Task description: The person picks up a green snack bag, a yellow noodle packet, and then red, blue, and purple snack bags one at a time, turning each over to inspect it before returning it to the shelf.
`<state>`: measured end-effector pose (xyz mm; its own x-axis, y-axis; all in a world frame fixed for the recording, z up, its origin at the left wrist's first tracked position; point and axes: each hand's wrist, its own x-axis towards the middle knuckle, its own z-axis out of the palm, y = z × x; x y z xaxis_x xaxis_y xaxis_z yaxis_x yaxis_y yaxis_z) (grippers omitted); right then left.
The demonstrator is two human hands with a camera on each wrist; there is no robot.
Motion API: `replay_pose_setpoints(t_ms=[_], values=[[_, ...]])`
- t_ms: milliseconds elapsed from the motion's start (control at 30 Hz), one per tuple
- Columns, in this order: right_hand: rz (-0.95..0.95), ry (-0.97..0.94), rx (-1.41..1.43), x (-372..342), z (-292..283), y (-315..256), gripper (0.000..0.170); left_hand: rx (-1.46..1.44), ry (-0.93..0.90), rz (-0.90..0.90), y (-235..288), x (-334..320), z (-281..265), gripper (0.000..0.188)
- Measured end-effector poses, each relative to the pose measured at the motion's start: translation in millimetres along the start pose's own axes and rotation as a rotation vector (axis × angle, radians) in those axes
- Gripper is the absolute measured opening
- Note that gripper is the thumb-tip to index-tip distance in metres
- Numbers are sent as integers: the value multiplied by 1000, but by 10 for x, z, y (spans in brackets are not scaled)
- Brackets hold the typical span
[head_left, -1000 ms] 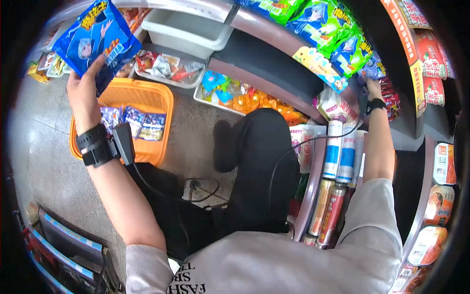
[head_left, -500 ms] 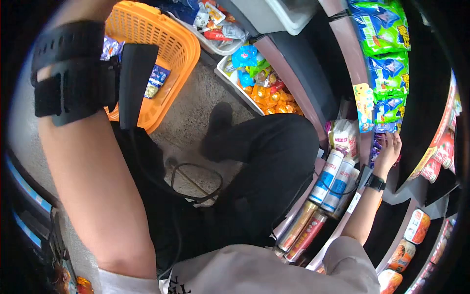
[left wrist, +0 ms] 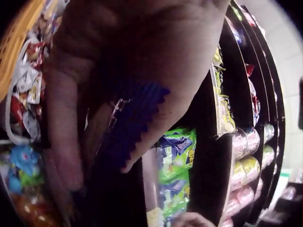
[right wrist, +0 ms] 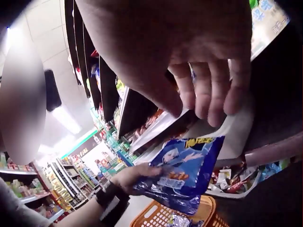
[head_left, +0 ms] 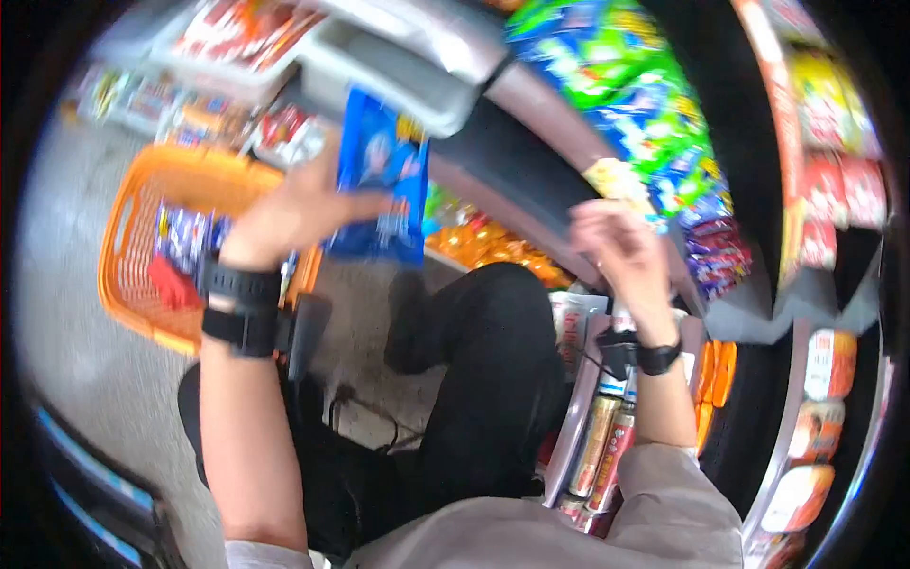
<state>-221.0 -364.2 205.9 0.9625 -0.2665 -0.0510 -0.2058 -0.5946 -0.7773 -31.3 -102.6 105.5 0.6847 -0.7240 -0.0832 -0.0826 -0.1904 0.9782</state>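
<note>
My left hand (head_left: 289, 213) grips a blue snack bag (head_left: 374, 147) by its side, thumb across the front, in the head view. The bag (right wrist: 182, 165) shows a printed cartoon figure in the right wrist view, where it hangs near an orange basket (right wrist: 211, 208). In the left wrist view the palm is dark and close, with the bag's zigzag edge (left wrist: 142, 120) by the thumb. My right hand (head_left: 626, 256) holds nothing; its fingers bend loosely in front of the shelf with green and blue snack bags (head_left: 635, 104).
The orange basket (head_left: 118, 275) on the floor contains purple packets and something red. Bins of wrapped candy (head_left: 493, 242) line the low shelf. An emptied-looking white bin (head_left: 389, 81) sits above them. Tubes (head_left: 597, 446) lie beside my bent knee (head_left: 493, 351).
My right hand has come away from the hanging bags and moved left, empty. My left hand, with the blue bag, is now near the middle, right of where it was a second ago.
</note>
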Motion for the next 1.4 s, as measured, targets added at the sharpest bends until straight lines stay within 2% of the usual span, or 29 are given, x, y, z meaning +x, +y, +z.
replay_pose_setpoints(t_ms=[67, 100, 133, 200, 233, 267, 400, 433, 467, 533, 567, 600, 667, 700, 800, 867, 933, 967, 1067, 1200, 1267, 1333, 1400], values=[[-67, -136, -52, 71, 131, 69, 30, -206, -231, -89, 163, 32, 71, 56], [-93, -150, -115, 87, 198, 84, 31, -352, -248, -166, 224, 20, 152, 53], [-117, -166, -179, 97, 272, 98, 33, -429, -311, -167, 224, 34, 198, 54], [-116, -95, -156, 113, 402, 149, 38, -494, -320, -108, 243, 24, 334, 60], [-44, -53, -99, 100, 436, 72, 45, -554, -338, -84, 203, 32, 403, 64], [-99, 2, -92, 133, 471, 135, 55, -619, -361, -70, 187, 39, 453, 68], [-56, -51, 251, 183, 454, 308, 71, -559, -359, -29, 77, 36, 526, 70], [-76, -68, 426, 157, 402, 196, 83, -575, -369, -27, 89, 29, 543, 70], [-7, -89, 533, 123, 324, 106, 89, -590, -379, -25, 102, 23, 561, 70], [-167, -53, 459, 139, 277, 209, 86, -587, -364, -8, 57, 13, 594, 71], [-259, -10, 430, 154, 271, 264, 69, -574, -413, -7, 70, 17, 593, 72], [-265, 7, 432, 151, 223, 329, 69, -561, -458, -10, 87, 14, 598, 73], [-91, -54, 589, 144, 76, 341, 51, -682, -615, 15, 91, 36, 638, 72], [-9, -20, 624, 106, 8, 346, 42, -679, -635, 1, 80, 56, 641, 72], [-1, 11, 557, 77, -89, 512, 42, -621, -656, -25, 78, 85, 621, 73], [84, -52, 653, 20, -133, 557, 42, -567, -649, -24, 83, 99, 610, 73], [206, -55, 607, -2, -186, 636, 43, -575, -640, -60, 66, 92, 612, 72], [200, -53, 604, -11, -192, 717, 43, -566, -633, -56, 81, 88, 618, 71], [202, -45, 709, -16, -249, 992, 35, -578, -634, -61, 8, 121, 614, 69], [371, -101, 916, -50, -365, 1301, 34, -526, -608, -72, 8, 96, 588, 65], [419, -132, 903, -62, -434, 1488, 34, -517, -584, -79, 46, 84, 580, 63], [483, -133, 767, -89, -496, 1636, 33, -496, -614, -71, 44, 102, 567, 62], [496, 12, 748, -127, -516, 1706, 29, -489, -610, -58, 33, 119, 556, 61]])
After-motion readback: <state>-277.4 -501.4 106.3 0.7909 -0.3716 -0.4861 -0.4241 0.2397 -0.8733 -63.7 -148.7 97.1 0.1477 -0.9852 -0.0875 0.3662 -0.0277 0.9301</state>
